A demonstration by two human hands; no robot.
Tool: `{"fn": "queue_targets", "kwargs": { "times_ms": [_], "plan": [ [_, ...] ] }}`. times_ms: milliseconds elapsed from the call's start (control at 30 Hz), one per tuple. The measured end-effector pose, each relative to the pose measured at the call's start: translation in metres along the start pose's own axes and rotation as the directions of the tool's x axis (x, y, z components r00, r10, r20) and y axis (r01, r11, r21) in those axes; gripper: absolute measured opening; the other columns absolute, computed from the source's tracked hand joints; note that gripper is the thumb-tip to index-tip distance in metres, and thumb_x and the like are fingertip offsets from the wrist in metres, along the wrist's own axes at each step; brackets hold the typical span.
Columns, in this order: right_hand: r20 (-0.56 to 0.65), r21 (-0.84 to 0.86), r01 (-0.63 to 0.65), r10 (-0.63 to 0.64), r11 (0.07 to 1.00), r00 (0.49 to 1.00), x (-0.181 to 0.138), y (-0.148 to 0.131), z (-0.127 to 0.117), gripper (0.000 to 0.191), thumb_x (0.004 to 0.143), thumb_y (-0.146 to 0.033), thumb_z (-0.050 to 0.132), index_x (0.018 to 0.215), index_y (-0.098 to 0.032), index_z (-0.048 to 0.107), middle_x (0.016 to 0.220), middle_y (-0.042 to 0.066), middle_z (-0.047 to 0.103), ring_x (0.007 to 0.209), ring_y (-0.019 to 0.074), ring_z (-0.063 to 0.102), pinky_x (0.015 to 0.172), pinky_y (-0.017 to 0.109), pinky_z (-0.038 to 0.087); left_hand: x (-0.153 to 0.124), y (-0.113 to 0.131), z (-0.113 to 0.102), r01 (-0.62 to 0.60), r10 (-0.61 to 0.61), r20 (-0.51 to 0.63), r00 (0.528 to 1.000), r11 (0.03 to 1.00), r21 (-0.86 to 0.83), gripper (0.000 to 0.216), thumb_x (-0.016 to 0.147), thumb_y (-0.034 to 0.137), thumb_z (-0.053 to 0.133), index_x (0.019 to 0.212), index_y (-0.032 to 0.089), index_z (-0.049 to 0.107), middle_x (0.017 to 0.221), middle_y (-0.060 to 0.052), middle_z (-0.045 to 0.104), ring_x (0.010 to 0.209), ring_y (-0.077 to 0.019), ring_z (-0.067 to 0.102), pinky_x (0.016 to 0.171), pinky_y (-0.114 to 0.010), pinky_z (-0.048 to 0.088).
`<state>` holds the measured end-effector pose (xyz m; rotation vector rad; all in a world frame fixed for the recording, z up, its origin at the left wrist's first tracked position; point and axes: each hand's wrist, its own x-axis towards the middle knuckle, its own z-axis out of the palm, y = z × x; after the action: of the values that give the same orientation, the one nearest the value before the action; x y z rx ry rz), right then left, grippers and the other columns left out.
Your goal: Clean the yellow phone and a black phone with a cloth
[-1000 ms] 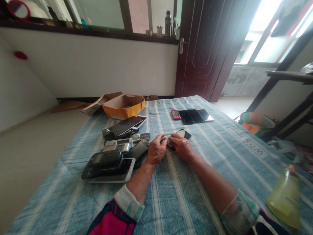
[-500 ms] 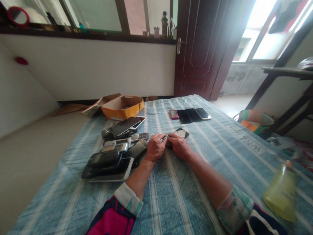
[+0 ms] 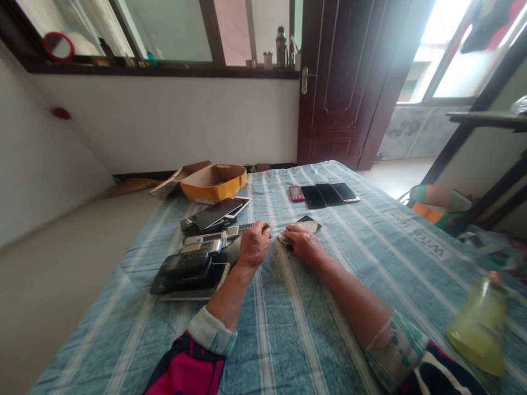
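Possibly, the piled black-and-silver handsets are risking a topple if the left hand, its grip too hidden to tell, is nudging them, while the right hand, its grip clasping a crumpled whitish wipe, is risking skidding the flat dark-screened phone partly beneath it by pressing unevenly.

Navy-and-magenta sleeves end in pale cuffs with green patterning.

One camera is sitting on the person's head, looking forward and down along the table; the left hand and right hand are showing just below mid-frame (fairly close), while the wall at upper left and door right of top centre are standing farther off.
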<state>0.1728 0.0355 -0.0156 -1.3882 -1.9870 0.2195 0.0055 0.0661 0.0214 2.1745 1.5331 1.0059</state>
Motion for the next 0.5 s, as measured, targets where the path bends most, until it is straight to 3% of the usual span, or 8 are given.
{"fn": "queue_targets", "kwargs": {
  "times_ms": [133, 267, 500],
  "plan": [
    [-0.002, 0.001, -0.007, 0.007, 1.000, 1.000, 0.000, 0.001, 0.001, 0.028, 0.089, -0.011, 0.045, 0.098, -0.021, 0.070, 0.114, 0.006, 0.064, 0.104, 0.0188, 0.057, 0.090, 0.027, 0.043, 0.002, -0.003, -0.010, -0.027, 0.039, 0.130, 0.991, 0.995, -0.094, 0.017, 0.078, 0.023, 0.051, 0.072, 0.018, 0.066, 0.059, 0.001, 0.063, 0.061, -0.0154, 0.060, 0.062, -0.024, 0.045],
    [-0.003, 0.000, -0.001, 0.001, 1.000, 1.000, 0.000, 0.002, 0.002, 0.028, 0.090, -0.013, 0.045, 0.097, -0.022, 0.070, 0.112, 0.006, 0.064, 0.102, 0.0184, 0.057, 0.088, 0.027, 0.043, -0.001, -0.003, -0.018, 0.012, 0.037, 0.307, 0.951, 0.988, -0.157, 0.018, 0.072, 0.028, 0.058, 0.074, 0.016, 0.070, 0.054, 0.003, 0.059, 0.053, -0.0135, 0.055, 0.055, -0.023, 0.042],
    [0.000, 0.011, -0.003, 0.003, 1.000, 1.000, 0.000, 0.003, 0.003, 0.026, 0.089, -0.014, 0.045, 0.095, -0.021, 0.070, 0.109, 0.008, 0.064, 0.101, 0.0202, 0.057, 0.088, 0.029, 0.043, -0.008, 0.002, -0.015, -0.081, 0.087, 0.365, 0.927, 0.996, -0.030, 0.016, 0.073, 0.026, 0.059, 0.075, 0.018, 0.073, 0.061, 0.000, 0.067, 0.061, -0.0164, 0.060, 0.060, -0.024, 0.043]
  ]
}}
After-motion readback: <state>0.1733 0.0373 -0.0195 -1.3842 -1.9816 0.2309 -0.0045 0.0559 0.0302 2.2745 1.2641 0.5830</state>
